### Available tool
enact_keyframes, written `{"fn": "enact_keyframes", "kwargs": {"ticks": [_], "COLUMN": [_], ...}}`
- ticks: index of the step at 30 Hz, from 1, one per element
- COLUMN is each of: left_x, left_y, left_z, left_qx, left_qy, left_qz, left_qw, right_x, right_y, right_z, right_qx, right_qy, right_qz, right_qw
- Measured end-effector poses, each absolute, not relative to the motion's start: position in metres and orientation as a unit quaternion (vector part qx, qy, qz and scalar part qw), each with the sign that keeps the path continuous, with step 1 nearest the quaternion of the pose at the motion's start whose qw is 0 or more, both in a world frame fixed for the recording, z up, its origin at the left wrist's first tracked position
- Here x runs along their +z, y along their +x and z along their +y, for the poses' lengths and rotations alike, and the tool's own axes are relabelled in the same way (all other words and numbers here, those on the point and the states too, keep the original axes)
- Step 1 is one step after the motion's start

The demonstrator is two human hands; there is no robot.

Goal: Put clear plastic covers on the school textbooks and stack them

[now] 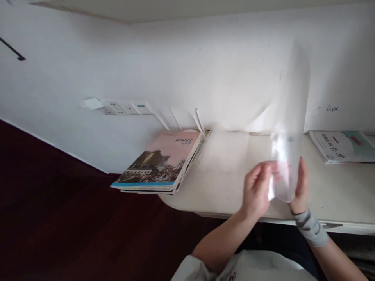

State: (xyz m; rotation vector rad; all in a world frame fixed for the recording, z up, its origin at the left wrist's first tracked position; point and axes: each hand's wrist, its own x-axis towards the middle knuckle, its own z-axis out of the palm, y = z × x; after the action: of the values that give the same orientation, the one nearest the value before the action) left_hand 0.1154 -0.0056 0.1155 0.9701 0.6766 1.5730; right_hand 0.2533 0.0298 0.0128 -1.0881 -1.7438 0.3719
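Holding a tall, clear, glossy cover of flexible plastic film (pixel 290 144) upright above the table, the two hands stand close together, one at each side of its lower end. The left hand (pixel 255 190) is closed on the lower left edge, thumb upward, with its fingers showing pink through the plastic; whether they lie inside the cover or behind it, I cannot tell. The right hand (pixel 299 189), with a grey ribbed fabric band (pixel 312 228) around its wrist, touches the lower right edge, fingers pointing up. The film hides part of that hand, so I cannot tell how firmly it grips. The cover bows out at the bottom between the hands, catches bright reflections and is blurred higher up; the white wall (pixel 175 58) shows through it.

A second piece of translucent, colourless plastic film (pixel 225 152) lies on the off-white table with a rounded corner (pixel 319 191), left of the hands and just beside a stack of thin paperback books (pixel 158 162). The top book has a pink cover with a photograph of a building and a blue strip along its lower edge; the stack juts past the table's left end. At the far right, near the wall, lie pale paper booklets with green and red patches (pixel 342 146). A white rectangular socket panel (pixel 125 108) is set in the wall beyond the stack, and dark blue handwriting (pixel 332 109) marks the wall above the booklets.
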Motion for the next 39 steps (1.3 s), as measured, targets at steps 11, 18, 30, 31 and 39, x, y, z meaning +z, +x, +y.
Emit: {"fn": "enact_keyframes", "kwargs": {"ticks": [11,18,30,31,39], "left_x": [0.031,-0.003,0.050,0.053,0.071], "left_y": [0.004,-0.019,-0.106,-0.113,-0.105], "left_z": [0.009,0.015,0.008,0.010,0.004], "left_qx": [0.609,0.504,0.175,0.124,-0.046], "left_qy": [0.336,0.438,0.501,0.490,0.496], "left_qz": [0.547,0.659,0.829,0.846,0.857], "left_qw": [0.465,0.345,-0.177,-0.167,-0.133], "right_x": [0.013,-0.043,-0.054,-0.054,-0.055], "right_y": [0.343,0.357,0.360,0.360,0.359], "right_z": [-0.005,-0.013,-0.010,-0.011,-0.011], "right_qx": [-0.284,-0.172,-0.120,-0.122,-0.131], "right_qy": [-0.492,-0.498,-0.446,-0.444,-0.443], "right_qz": [-0.757,-0.826,-0.865,-0.866,-0.864], "right_qw": [0.323,0.198,0.196,0.196,0.198]}}
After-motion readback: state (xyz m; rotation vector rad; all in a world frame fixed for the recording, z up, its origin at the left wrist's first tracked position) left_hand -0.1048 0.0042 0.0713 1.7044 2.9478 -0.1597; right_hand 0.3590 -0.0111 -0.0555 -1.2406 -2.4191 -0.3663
